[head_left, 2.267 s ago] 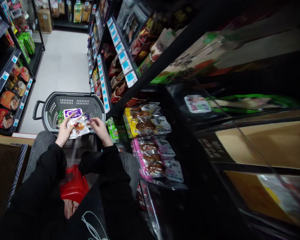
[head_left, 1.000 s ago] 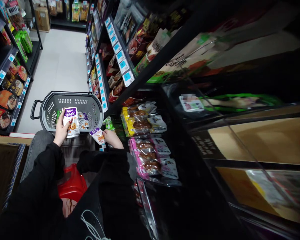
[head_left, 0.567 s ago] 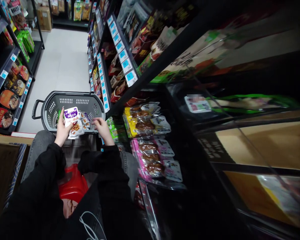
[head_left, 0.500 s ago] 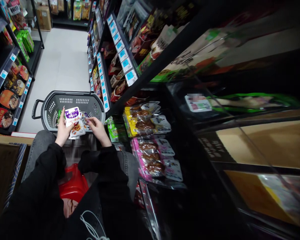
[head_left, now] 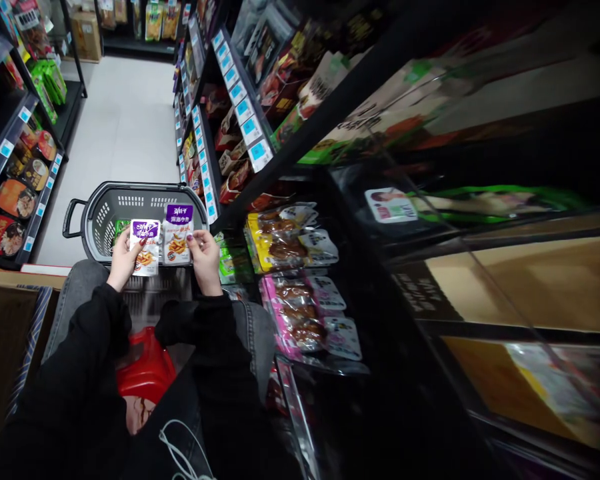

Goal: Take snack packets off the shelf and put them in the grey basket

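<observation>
Left-hand packet (head_left: 147, 249): flat, rectangular snack pouch, purple upper band with white Chinese lettering, white lower part printed with golden-brown food; printed face towards the camera, purple end pointing away from the wearer. Held at its outer edge by the left hand (head_left: 122, 260), over the near rim of the grey basket (head_left: 103, 219).

Right-hand packet (head_left: 179, 236): matching design and orientation, set slightly further forward, just beside the first. Gripped at its lower outer edge by the right hand (head_left: 206, 261).

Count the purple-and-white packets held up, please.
2 in view: the left packet in the left hand and the right packet in the right hand, side by side. More may be hidden behind them.
</observation>
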A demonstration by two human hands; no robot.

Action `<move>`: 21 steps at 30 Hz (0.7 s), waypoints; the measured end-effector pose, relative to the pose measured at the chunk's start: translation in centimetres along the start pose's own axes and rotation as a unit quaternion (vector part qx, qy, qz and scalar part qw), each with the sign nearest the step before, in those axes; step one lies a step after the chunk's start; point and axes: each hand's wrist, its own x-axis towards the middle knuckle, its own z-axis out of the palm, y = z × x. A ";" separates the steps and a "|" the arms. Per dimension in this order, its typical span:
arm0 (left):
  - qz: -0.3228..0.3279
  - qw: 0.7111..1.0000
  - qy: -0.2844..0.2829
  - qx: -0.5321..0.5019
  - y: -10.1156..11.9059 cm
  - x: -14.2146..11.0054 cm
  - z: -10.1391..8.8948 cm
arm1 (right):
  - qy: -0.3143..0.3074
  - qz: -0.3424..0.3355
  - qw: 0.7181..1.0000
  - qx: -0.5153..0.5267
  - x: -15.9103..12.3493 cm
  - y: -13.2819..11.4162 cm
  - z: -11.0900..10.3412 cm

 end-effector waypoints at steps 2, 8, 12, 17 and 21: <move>-0.006 1.000 0.008 -0.007 0.2 -0.1 0.0 | 0.000 0.014 0.999 0.050 -0.3 -1.2 -0.4; -0.021 0.999 0.026 -0.003 0.3 -0.1 0.2 | -0.100 0.125 0.949 0.270 -1.6 -2.8 -2.0; -0.018 0.999 0.028 -0.007 0.4 -0.1 0.2 | -0.106 0.115 0.915 0.372 -2.1 -2.4 -2.4; -0.026 0.999 0.029 -0.008 0.4 -0.2 0.1 | -0.085 0.102 0.971 0.199 -1.3 -2.2 -2.2; -0.028 0.999 0.032 -0.006 0.3 -0.1 0.0 | 0.058 0.016 0.986 -0.153 -0.1 -1.4 -3.2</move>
